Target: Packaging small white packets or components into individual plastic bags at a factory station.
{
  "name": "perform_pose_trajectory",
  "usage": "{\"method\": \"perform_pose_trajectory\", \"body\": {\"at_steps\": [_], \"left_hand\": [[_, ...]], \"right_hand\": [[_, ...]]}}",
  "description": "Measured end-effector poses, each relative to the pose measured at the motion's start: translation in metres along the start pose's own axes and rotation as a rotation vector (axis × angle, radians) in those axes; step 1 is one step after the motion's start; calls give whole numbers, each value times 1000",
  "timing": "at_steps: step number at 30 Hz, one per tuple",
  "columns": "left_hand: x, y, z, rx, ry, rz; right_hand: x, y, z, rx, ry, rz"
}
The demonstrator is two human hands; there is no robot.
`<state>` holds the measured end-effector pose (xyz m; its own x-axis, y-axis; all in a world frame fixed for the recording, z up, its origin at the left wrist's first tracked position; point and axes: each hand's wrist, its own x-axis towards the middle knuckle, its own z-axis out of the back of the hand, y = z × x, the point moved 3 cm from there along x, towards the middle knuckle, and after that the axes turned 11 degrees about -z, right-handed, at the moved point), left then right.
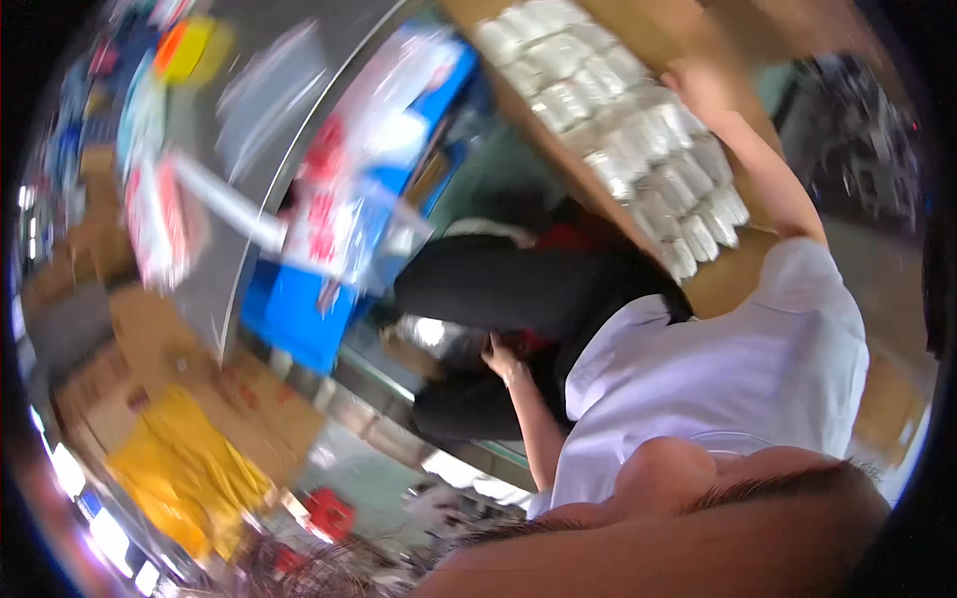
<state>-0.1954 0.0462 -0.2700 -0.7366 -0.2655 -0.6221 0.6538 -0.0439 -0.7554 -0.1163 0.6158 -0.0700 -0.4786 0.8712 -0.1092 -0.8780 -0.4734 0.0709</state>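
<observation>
My left hand (503,360) is low between my dark-trousered legs. Its fingers are closed at the end of a shiny clear plastic packet (436,333), whose contents I cannot make out. To my right, my right hand (698,90) reaches over an open cardboard box (726,284). Rows of small white packets (653,135) in clear plastic fill much of that box. The fingertips lie at the edge of the packets, but blur hides whether they grip one.
Before me, a blue bin (304,317) carries plastic bags with red print (334,189). Beyond it is a grey table (214,269) with more bags. Cardboard boxes (164,334) and a yellow sheet (189,463) lie to the left. A dark heap (847,140) sits past the packet box.
</observation>
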Motion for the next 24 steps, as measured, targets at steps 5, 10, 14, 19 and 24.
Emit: {"method": "perform_pose_trajectory", "body": {"at_steps": [5, 10, 14, 19, 24], "left_hand": [[34, 36, -27, -192, -84, 139], [-15, 41, -50, 140, -190, -106], [1, 67, -42, 14, -336, -4], [12, 66, -37, 43, -552, 182], [49, 52, -10, 191, -610, 406]], "right_hand": [[-113, 175, 56, 344, -203, 741], [-174, 175, 0, 95, -332, 526], [-151, 142, -29, 320, -331, 376], [-91, 88, -52, 304, -99, 177], [-50, 77, -57, 213, 140, 289]]}}
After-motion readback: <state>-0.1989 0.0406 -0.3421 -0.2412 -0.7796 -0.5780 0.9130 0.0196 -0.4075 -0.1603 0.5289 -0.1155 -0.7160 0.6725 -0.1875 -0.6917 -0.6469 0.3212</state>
